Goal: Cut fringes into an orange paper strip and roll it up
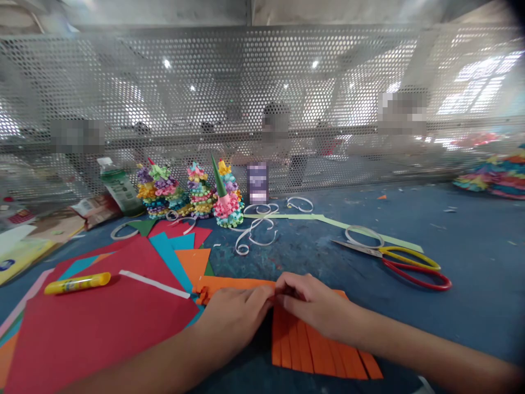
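A sheet of orange paper [320,350] lies on the blue table, its near edge cut into several strips. At its left end the strips are curled into small loops, partly under my left hand [235,312]. My left hand lies over the paper's upper band, thumb and fingers pressed on it. Beside it, my right hand [314,301] is closed in a pinch at the paper, and the fingertips of both hands meet. What exactly lies between the fingertips is hidden. Scissors [385,254] with yellow and red handles lie open to the right of my hands.
To the left, a yellow glue stick [77,283] lies on red paper [110,312] over other coloured sheets. Behind stand several fringed paper cones [227,208], a bottle [118,186] and a phone [257,183]. Curled white strips [256,235] and a tape ring [364,236] lie around. A perforated metal screen [229,82] closes the back.
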Action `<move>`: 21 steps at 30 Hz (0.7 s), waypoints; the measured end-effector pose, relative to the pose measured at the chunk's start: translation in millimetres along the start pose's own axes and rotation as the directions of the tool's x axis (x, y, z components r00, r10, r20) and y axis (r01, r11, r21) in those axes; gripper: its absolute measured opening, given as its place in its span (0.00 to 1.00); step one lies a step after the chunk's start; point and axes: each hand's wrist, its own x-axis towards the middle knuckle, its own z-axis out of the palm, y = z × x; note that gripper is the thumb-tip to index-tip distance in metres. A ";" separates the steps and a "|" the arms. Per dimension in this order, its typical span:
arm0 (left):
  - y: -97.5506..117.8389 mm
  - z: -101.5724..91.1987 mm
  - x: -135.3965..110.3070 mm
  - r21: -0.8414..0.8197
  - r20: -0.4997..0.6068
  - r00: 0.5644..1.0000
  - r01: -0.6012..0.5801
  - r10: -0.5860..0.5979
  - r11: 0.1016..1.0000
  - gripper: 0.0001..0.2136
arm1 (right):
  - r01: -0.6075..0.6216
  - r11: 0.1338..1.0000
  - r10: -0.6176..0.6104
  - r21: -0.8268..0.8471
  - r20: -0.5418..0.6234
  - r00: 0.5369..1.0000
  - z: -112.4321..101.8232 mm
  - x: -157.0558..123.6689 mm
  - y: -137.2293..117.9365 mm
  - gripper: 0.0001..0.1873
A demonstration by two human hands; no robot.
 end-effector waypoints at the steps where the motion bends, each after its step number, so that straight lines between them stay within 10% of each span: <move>1: -0.5 0.8 -0.3 0.001 -0.004 1.000 -0.001 0.001 1.000 0.10 | 0.013 0.999 -0.014 -0.053 -0.008 1.000 -0.4 -0.8 -1.6 0.06; 7: -1.6 2.9 -0.7 0.041 -0.053 0.998 -0.027 0.029 0.999 0.11 | 0.095 0.939 -0.127 -0.329 -0.076 0.989 0.3 -6.9 -7.0 0.04; 21: 1.4 -1.7 -1.3 0.054 -0.132 0.990 -0.038 0.045 0.998 0.11 | 0.187 0.918 -0.229 -0.351 -0.082 0.970 0.8 -3.6 -7.2 0.06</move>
